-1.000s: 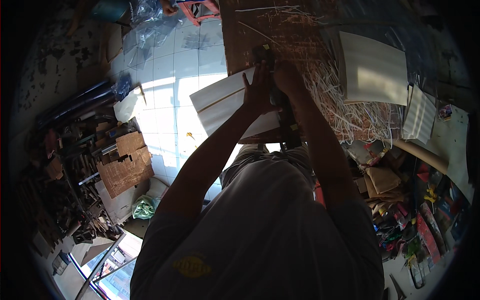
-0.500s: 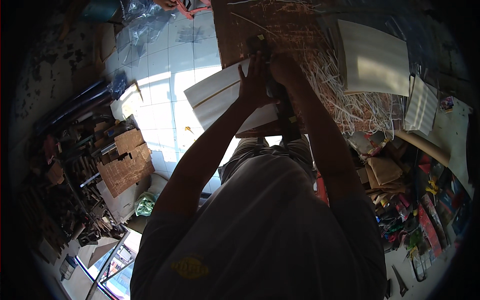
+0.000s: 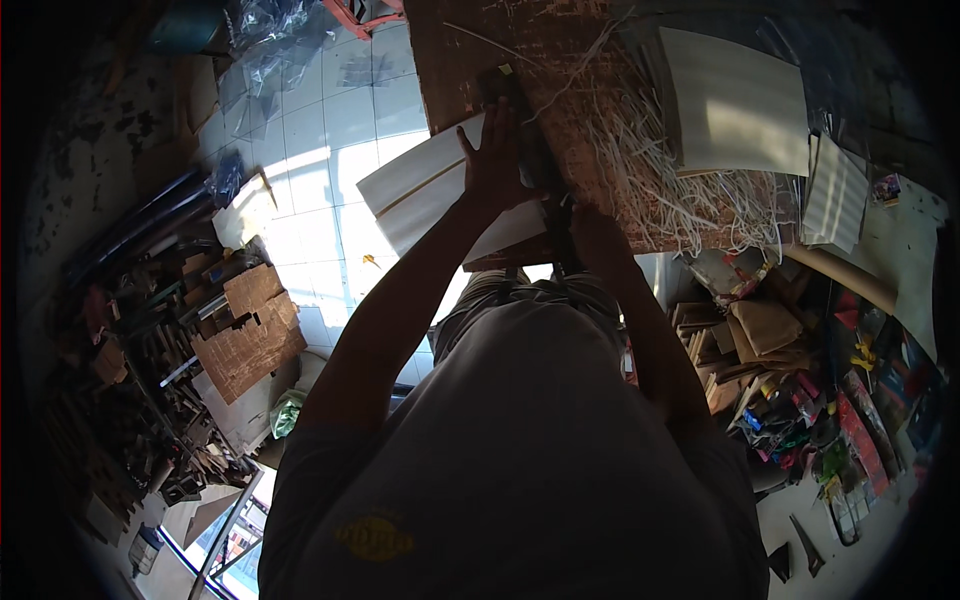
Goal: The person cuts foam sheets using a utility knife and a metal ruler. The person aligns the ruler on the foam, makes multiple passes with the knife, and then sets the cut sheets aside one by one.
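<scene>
My left hand (image 3: 493,165) lies with fingers spread, pressing on a white sheet (image 3: 415,190) with a brown stripe and on the edge of a dark straight bar (image 3: 537,150). The bar lies lengthwise across the sheet, one end pointing towards my body. On the bar's right side, close to its near end, my right hand (image 3: 597,238) is closed. A small pale tip shows by its fingers, but shadow hides what it holds. Both sheet and bar rest at the left side of a worn brown board (image 3: 575,95), and the sheet overhangs its edge.
Thin white strips (image 3: 665,175) lie heaped on the board's right side. Beyond them sits a stack of white sheets (image 3: 735,110), with smaller sheets (image 3: 835,195) alongside. Brown board scraps (image 3: 250,335) are piled at left. Folded brown pieces (image 3: 765,330) and tools lie at right.
My right hand has slid towards me along the bar, from near its far end to its near end. My left hand stays spread on the sheet. Another person's hand has left the top edge.
</scene>
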{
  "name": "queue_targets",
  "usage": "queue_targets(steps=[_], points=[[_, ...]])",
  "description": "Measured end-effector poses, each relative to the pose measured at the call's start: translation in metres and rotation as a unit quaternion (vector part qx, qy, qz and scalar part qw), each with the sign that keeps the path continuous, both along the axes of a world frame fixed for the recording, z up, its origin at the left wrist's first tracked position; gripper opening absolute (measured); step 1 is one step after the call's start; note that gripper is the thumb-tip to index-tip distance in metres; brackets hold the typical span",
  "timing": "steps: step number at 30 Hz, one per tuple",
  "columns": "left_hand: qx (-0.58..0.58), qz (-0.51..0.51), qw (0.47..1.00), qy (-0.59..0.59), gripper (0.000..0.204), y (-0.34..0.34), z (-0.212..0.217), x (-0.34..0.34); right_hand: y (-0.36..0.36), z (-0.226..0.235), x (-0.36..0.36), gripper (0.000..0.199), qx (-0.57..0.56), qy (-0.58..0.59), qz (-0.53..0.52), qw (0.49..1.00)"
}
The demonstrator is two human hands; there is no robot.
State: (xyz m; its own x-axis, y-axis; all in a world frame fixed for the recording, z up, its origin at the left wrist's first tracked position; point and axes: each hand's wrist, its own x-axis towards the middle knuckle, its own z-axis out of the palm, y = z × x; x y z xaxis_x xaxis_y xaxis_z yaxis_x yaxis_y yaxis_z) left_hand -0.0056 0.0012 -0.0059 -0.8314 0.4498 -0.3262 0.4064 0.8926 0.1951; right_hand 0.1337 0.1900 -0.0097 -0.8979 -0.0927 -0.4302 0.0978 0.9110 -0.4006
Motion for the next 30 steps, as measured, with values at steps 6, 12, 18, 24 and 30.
queue_targets(steps=[6,12,18,24,30], points=[[-0.008,-0.007,1.0,-0.004,0.157,0.004,0.002,-0.002,0.018,-0.007,0.076,0.025,0.013,0.021,0.044,0.999],[-0.002,-0.005,1.0,-0.006,0.157,-0.002,-0.003,0.001,0.026,0.026,0.029,0.024,0.07,-0.037,0.128,0.989],[-0.015,-0.02,1.0,-0.014,0.154,0.002,0.004,-0.002,-0.013,0.009,-0.112,0.025,0.083,0.126,0.067,0.986],[-0.003,-0.014,1.0,-0.01,0.157,0.0,-0.001,0.001,-0.034,-0.006,-0.17,0.033,0.047,0.084,0.026,0.995],[0.008,-0.013,1.0,-0.005,0.157,-0.002,-0.003,0.0,-0.035,-0.005,-0.173,0.036,0.034,0.056,0.027,0.997]])
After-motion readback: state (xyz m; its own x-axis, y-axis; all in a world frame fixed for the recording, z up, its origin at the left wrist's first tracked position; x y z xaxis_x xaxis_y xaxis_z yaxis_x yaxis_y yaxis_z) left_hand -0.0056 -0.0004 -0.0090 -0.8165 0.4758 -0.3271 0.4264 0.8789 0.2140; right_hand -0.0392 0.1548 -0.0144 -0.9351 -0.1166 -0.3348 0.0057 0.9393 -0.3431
